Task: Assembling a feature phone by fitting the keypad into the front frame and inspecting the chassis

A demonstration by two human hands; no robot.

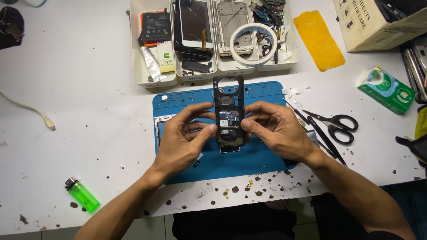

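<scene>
Item: black phone frame [228, 109], circuitry exposed, held upright over the blue mat [262, 155] at the surface's near-middle, lifted for inspection. Left hand [184, 133] and right hand [275, 129] pinch its lower sides. Scissors [336, 124] lie right of the mat.

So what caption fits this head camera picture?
Two hands hold a phone frame above a blue mat.

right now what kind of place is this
Most likely a phone repair bench. Both hands, left and right, hold an opened phone frame over a blue work mat, and a parts tray behind holds a cracked screen and a battery.
</scene>
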